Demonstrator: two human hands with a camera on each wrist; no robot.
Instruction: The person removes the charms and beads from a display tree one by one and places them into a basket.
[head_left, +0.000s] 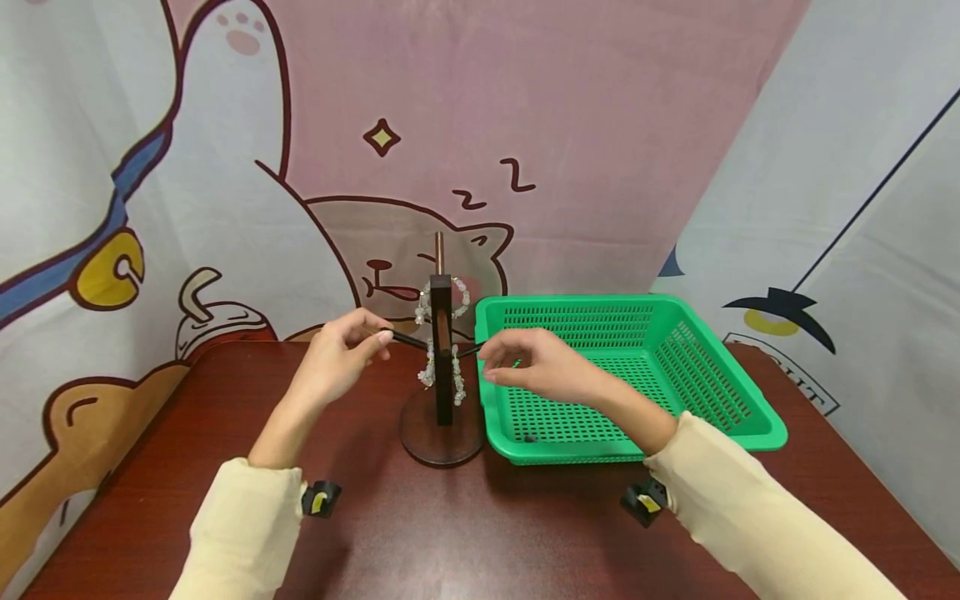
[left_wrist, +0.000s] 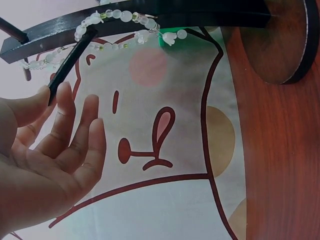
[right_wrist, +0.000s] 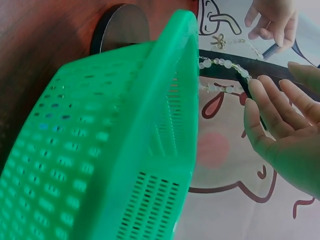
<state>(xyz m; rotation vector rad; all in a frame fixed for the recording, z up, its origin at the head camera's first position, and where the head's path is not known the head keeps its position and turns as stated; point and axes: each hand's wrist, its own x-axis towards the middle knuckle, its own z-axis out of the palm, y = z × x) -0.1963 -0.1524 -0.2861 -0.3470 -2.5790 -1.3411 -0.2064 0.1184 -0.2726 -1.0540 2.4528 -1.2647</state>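
A dark wooden jewellery stand (head_left: 444, 400) with a round base (head_left: 442, 450) stands upright, with short bars out to both sides. Pale beaded bracelets hang on it: one at upper right (head_left: 464, 293), one at lower right (head_left: 458, 385) and one at lower left (head_left: 427, 371). Thumb and index finger of my left hand (head_left: 341, 354) pinch the outer end of the lower left bar (left_wrist: 70, 67). My right hand (head_left: 543, 362) is at the lower right bar's end, fingers (right_wrist: 267, 102) extended beside it and the bracelet (right_wrist: 227, 64).
A green perforated basket (head_left: 495, 433) stands right of the stand, under my right forearm, with a small dark item (head_left: 530, 438) inside. The reddish-brown table (head_left: 360, 517) carries both. A cartoon-printed cloth (head_left: 600, 150) hangs behind.
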